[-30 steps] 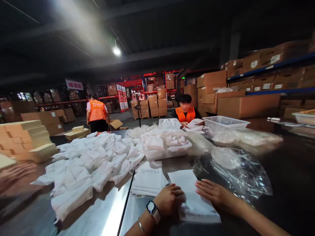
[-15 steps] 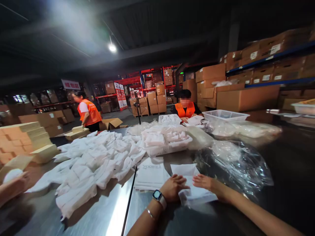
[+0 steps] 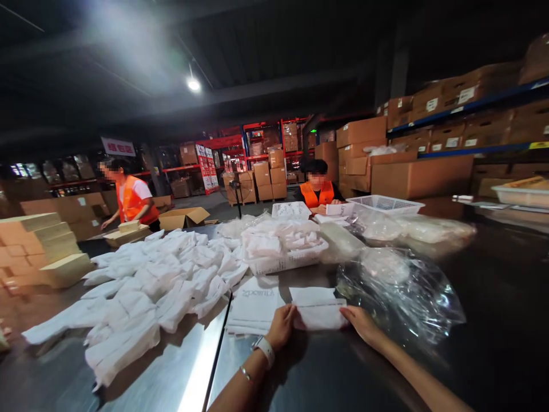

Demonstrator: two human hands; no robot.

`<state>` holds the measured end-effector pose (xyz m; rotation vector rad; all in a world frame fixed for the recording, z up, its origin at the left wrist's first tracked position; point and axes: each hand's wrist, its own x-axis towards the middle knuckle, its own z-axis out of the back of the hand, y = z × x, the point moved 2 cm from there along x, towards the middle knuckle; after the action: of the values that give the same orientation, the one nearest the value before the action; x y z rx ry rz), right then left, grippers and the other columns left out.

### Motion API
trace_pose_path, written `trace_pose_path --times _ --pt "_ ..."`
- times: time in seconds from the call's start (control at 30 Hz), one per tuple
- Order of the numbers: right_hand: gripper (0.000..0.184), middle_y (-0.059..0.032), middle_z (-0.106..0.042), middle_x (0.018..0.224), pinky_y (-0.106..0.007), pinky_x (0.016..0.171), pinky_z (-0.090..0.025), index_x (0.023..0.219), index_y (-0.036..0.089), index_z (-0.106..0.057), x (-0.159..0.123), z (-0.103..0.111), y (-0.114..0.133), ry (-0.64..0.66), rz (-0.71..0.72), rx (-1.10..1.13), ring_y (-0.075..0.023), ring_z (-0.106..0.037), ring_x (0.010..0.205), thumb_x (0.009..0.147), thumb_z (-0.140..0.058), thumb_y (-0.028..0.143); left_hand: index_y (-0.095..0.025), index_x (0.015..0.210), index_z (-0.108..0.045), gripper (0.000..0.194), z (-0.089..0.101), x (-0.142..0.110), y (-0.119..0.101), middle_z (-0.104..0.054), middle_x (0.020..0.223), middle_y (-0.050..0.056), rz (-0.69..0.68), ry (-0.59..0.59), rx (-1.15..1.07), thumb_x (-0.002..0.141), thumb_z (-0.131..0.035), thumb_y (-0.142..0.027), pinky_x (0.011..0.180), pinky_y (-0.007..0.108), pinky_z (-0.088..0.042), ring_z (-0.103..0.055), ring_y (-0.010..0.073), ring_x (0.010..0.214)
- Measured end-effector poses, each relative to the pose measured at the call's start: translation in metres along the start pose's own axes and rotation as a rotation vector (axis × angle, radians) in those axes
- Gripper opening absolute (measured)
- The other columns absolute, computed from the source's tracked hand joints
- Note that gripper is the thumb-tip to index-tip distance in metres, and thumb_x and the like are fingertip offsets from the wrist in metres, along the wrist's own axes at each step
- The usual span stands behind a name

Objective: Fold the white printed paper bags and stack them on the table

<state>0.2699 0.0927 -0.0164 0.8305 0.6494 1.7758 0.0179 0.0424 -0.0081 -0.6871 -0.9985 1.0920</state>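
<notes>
Left of both hands lies a heap of white bundles. Just beyond the left hand sits a stack of flat white sheets, lettered on top. Left hand: fingers curled, nearly closed, pinching the left edge of the folded white packet. Packet spans between the hands. Right hand: fingertips pinch its right edge; clear plastic lies beyond.
</notes>
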Motion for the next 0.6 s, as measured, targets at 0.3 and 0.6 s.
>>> trace_pose_path --times 0.3,0.6 --pt "0.048 -0.0038 -0.051 0.051 -0.034 0.058 -0.036 0.050 0.024 -0.038 0.006 -0.006 0.003 -0.148 -0.077 -0.036 -0.0193 -0.047 0.058 0.067 -0.027 0.068 -0.019 0.075 -0.054 0.070 -0.014 0.003 -0.004 -0.063 0.077 0.011 0.111 -0.163 0.145 0.092 -0.008 -0.069 0.069 0.032 -0.042 -0.056 0.0217 0.072" --pt "0.047 -0.0053 -0.057 0.051 -0.032 0.055 -0.037 0.049 0.024 -0.040 0.006 -0.005 0.006 -0.149 -0.060 -0.109 -0.0200 -0.051 0.056 0.070 -0.029 0.064 -0.016 0.076 -0.062 0.033 -0.001 0.001 -0.017 -0.068 0.082 0.016 0.276 -0.075 0.430 0.095 -0.036 -0.025 0.076 0.037 -0.043 -0.064 0.0277 0.083"
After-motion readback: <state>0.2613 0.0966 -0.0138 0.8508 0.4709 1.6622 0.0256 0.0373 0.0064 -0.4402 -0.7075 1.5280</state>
